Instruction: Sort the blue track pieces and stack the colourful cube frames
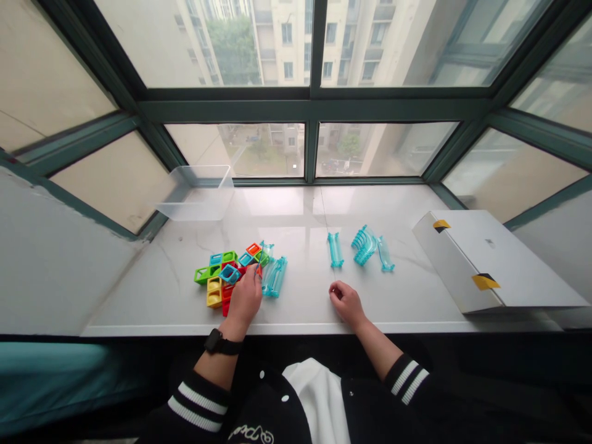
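Observation:
My left hand [245, 297] rests on a pile of coloured square-frame blocks [221, 273] on the white marble sill, its fingers pinched on a thin blue piece near the pile's right side. A clear blue track piece [274, 277] lies just right of that hand. My right hand [346, 302] lies on the sill near the front edge, its fingers curled loosely with nothing seen in them. Beyond it lie a straight blue track piece [335, 249] and a curved blue track piece [367, 245].
A clear plastic tub [197, 193] stands at the back left by the window. A white cardboard box [490, 262] with yellow-black tape sits at the right. The marble sill [300, 209] ends at window frames on three sides.

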Demonstrator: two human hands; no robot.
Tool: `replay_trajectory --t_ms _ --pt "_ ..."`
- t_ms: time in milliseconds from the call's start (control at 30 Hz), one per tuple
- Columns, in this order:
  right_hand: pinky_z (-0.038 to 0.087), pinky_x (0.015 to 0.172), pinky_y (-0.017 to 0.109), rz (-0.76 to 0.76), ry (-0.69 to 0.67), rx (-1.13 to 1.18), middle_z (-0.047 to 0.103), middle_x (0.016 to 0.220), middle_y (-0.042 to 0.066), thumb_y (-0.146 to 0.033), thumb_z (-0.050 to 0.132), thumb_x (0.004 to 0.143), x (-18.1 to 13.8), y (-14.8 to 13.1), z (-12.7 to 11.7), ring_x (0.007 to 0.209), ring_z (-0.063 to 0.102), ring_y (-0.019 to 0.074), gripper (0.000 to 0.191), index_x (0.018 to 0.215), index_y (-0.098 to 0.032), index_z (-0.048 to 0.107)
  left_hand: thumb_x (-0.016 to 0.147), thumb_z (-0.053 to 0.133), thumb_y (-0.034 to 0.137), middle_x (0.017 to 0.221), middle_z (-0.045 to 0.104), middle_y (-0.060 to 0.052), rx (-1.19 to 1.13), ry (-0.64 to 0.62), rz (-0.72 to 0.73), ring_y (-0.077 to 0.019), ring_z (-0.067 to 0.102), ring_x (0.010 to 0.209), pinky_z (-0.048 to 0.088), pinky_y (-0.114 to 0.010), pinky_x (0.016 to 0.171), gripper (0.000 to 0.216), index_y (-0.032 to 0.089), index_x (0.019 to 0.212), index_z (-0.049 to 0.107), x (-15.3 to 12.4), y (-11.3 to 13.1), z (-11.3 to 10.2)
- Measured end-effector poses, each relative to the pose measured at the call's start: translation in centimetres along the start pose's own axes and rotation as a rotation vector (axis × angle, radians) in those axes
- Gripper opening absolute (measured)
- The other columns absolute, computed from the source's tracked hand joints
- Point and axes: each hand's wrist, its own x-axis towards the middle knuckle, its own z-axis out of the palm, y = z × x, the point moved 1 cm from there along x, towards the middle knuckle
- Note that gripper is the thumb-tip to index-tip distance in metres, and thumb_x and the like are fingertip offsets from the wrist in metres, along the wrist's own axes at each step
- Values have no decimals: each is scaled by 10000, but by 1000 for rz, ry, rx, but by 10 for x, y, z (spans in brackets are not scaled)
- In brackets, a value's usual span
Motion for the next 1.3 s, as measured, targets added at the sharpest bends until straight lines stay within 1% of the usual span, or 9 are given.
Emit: replay_trajectory --t_ms 100,267,400,567,767,867,1033,1200,1300 --pt "463 685 306 -6 3 -4 615 711 -11 -214 546 864 0 -1 0 677 584 190 100 848 -249 639 1048 440 343 1090 751 -92 -246 -7 37 -243 722 981 549 -361 899 344 213 1323 600 -12 15 6" --pt "479 704 314 1 2 5 630 719 -6 -284 560 925 0 -2 0 690 603 197 117 904 -248 668 1038 475 397 870 728 -36 -541 -191 91 -177 657 763 535 -309 757 341 216 1273 642 -42 41 38" --pt "517 743 327 24 -9 70 705 808 23 -390 515 1003 0 0 -2 737 654 208 256 1003 -246 727 1023 484 398 855 744 -24 -638 -347 97 -160 635 726 526 -288 728 338 223 1239 677 -56 46 74" --pt "557 764 314 76 -37 209 713 746 -1 -444 431 1049 0 5 -6 746 703 206 418 1271 -232 715 994 507 424 780 733 -20 -660 -428 46 -177 650 703 529 -297 718 384 217 1234 722 -60 38 100" --pt "579 825 344 80 -38 290 778 874 39 -445 509 999 0 8 -6 834 735 235 354 1133 -224 751 959 562 425 738 733 -17 -616 -479 110 -181 630 646 516 -297 666 377 237 1209 773 -59 37 101" --pt "569 775 333 80 -49 276 778 940 48 -432 561 965 0 7 -6 821 713 228 298 1070 -225 749 954 575 426 748 727 -12 -589 -505 103 -179 635 659 509 -296 678 346 241 1166 776 -58 37 101" --pt "508 677 301 78 -58 218 697 774 8 -417 598 941 0 3 -8 692 623 192 219 900 -233 709 905 662 500 706 655 17 -702 -448 -29 -164 633 659 504 -275 657 362 213 1115 729 -55 34 99" --pt "509 700 313 113 -64 254 702 771 13 -457 598 963 0 5 -6 698 637 198 248 933 -232 696 889 658 584 771 662 10 -898 -436 -195 -94 511 495 416 -220 466 480 188 1161 666 -53 32 97" --pt "508 696 308 134 -46 276 697 775 13 -498 595 967 1 6 -6 699 632 195 282 947 -232 687 889 655 594 774 659 10 -978 -457 -222 -84 499 476 413 -205 431 528 181 1216 632 -53 29 99"
